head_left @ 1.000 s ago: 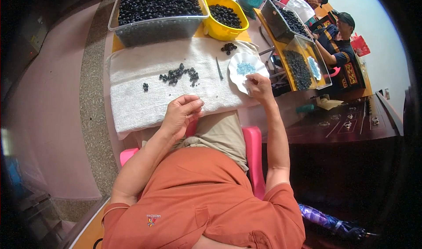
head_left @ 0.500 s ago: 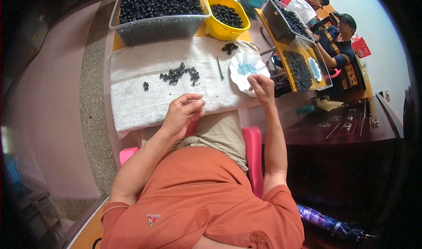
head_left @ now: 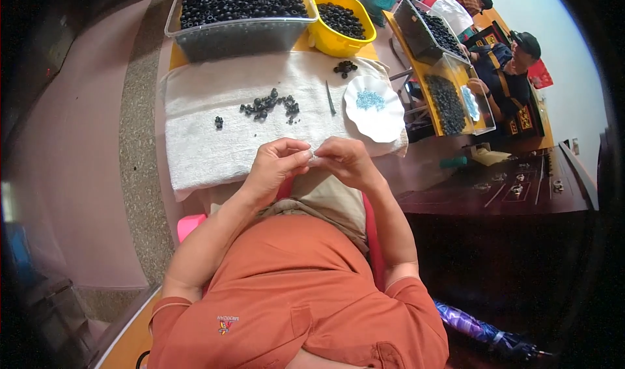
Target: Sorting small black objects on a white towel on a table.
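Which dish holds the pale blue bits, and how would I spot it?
Start at the white towel spread across the table. At its right end, just past the thin dark tool, sits a white scalloped plate. It alone holds a small pale blue heap; the tub and yellow bowl behind hold dark beads.

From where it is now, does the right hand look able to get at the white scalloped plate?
Probably yes. The right hand sits near the towel's front edge, and only bare white towel lies between it and the white scalloped plate.

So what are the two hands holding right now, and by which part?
The left hand and right hand meet fingertip to fingertip above the white towel, pinching something too small to identify; which part is gripped cannot be told.
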`<state>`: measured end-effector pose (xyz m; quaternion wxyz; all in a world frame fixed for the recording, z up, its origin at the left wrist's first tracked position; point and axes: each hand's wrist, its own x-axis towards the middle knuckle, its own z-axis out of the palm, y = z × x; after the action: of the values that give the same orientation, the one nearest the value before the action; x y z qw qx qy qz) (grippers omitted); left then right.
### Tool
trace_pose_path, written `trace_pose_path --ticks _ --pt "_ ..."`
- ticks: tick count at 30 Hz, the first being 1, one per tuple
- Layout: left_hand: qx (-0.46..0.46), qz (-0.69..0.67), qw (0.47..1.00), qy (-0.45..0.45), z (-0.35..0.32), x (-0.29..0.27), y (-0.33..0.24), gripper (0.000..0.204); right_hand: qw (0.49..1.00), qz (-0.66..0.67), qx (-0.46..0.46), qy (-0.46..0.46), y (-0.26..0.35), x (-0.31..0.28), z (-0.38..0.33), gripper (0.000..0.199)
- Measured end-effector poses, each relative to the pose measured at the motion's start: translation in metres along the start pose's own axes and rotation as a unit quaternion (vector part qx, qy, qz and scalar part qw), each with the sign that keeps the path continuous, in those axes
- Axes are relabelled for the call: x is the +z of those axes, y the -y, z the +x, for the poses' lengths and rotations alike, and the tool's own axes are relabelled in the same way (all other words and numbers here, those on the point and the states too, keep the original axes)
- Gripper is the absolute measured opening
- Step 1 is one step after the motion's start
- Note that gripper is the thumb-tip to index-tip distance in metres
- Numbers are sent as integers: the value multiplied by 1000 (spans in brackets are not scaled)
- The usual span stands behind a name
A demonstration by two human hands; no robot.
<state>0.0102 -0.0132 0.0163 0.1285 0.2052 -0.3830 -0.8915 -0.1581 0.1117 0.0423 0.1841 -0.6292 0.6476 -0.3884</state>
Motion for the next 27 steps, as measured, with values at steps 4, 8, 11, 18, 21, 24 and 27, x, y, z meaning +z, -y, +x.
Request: trace_pose_path --ticks 4,8,11,18,21,24,27 --pt "1 15 999 28 0 -5 3 16 1000 26 -17 -7 9 -3 2 13" --pt "-18 -13 999 24 1 -3 2 16 995 98 6 -29 10 2 3 8" --pt "-51 -37 998 19 1 -1 0 15 986 159 33 -34 9 5 1 5" --pt "-81 -92 992 20 -1 -1 -4 12 935 332 94 -76 -1 21 -6 4" --pt "-85 -100 991 21 -1 -3 -3 12 898 401 141 -117 -2 33 -8 5" --pt "-84 -107 990 24 0 -4 -1 12 868 457 137 -137 -7 43 -11 5" --pt "-78 -116 990 20 0 -4 -1 11 809 537 172 -167 -6 53 -14 6"
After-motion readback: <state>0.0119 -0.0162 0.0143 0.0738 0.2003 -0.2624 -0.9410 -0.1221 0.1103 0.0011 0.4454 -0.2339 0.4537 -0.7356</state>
